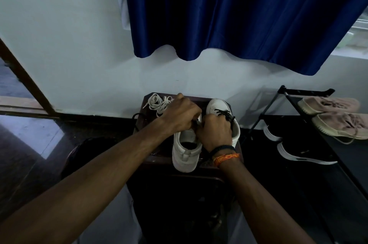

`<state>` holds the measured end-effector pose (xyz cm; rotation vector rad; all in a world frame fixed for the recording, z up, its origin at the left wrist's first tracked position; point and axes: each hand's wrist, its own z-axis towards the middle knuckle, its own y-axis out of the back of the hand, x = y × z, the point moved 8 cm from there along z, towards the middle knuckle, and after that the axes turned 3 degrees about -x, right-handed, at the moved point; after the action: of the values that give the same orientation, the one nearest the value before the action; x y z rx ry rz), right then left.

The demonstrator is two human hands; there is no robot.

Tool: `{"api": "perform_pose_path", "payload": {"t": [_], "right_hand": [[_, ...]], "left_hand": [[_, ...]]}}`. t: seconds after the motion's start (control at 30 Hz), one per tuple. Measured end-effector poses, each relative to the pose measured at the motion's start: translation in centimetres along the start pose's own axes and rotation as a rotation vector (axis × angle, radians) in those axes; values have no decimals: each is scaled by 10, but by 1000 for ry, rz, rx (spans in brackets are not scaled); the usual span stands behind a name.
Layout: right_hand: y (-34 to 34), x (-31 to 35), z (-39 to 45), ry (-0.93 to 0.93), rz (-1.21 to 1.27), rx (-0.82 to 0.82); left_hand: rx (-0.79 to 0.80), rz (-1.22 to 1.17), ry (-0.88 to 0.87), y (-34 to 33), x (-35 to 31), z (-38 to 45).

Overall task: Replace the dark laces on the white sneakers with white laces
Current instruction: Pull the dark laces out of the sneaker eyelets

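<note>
Two white leather low-top sneakers are shown side by side on a small dark wooden stool [238, 149], toes towards the wall and heels towards the person. The left sneaker [186, 153] has its long axis running away from the viewer; its tongue and eyelet area is covered by both hands, so it cannot be told which lace, if any, is threaded there. The right sneaker [218, 107] is still crossed by a dark flat lace [226, 114], seen just beyond the right hand's knuckles.

The left hand [180, 113] is laid over the front of the left sneaker with fingers curled down into the lacing area; the right hand [215, 133] meets it from the right, fingers likewise curled and apparently pinching something there. What is pinched is hidden. Both hands are equally near the work.

A loose pile of white flat laces [157, 102] is seen at the stool's far left corner, just beyond the left hand. A black metal shoe rack [286, 94] holding beige suede shoes [330, 105] stands to the right, below a dark blue satin curtain [249, 14].
</note>
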<state>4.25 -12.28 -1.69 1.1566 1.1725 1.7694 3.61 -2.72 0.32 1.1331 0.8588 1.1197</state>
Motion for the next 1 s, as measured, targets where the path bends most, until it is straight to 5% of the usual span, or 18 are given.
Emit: {"api": "perform_pose_path", "payload": {"t": [0.23,0.47,0.6,0.67,0.8,0.9,1.0], "right_hand": [[0,2,0,3,-31,4],[5,2,-2,-21,-29,1],[5,2,-2,-20,-6,0],[4,1,-2,-23,10,7],[2,-1,-1,-33,53,10],[1,-2,0,-23,43,3],[2,-2,1,-23,28,2]], "left_hand": [[-20,-25,144,9,8,-2],[-221,-12,685,42,122,-55],[48,-64,944,18,153,-87],[83,-179,888,7,143,-79],[-204,-505,454,21,78,-33],[-49,-355,144,8,20,-13],[10,-128,64,-2,3,-5]]}}
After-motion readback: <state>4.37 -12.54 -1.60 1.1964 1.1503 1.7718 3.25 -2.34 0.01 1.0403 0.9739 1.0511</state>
